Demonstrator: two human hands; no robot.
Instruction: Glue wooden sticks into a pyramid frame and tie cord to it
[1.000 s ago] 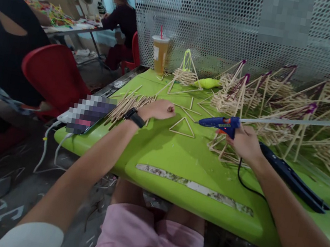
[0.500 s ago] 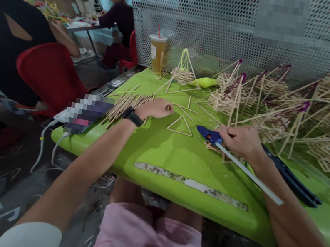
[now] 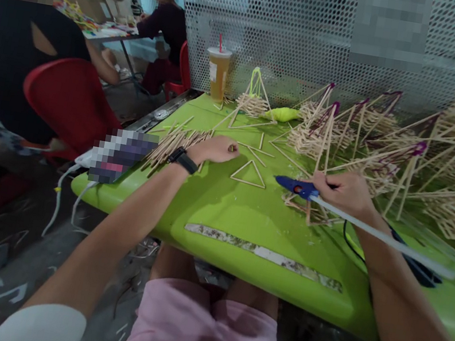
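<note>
My right hand (image 3: 348, 193) grips a blue glue gun (image 3: 297, 187), its nozzle pointing left, with a long white glue stick (image 3: 382, 236) trailing out behind. My left hand (image 3: 219, 149) rests closed beside a pile of thin wooden sticks (image 3: 172, 147); whatever its curled fingers hold, if anything, is hidden. Between the hands, a small triangle of sticks (image 3: 248, 183) lies flat on the green tabletop (image 3: 213, 206). Just below the glue gun is a little stick piece (image 3: 310, 212), partly covered.
Stacked stick structures with purple ties (image 3: 321, 134) crowd the right and back. A drink cup (image 3: 217, 73) and a yellow-green yarn bundle (image 3: 283, 114) stand near the perforated metal panel (image 3: 277, 27). At left are a blurred device (image 3: 118, 158) with white cables, red chairs (image 3: 70, 103) and two people.
My right hand has moved slightly right with the glue gun, and the glue stick has swung up and to the right. My left hand has stayed in place.
</note>
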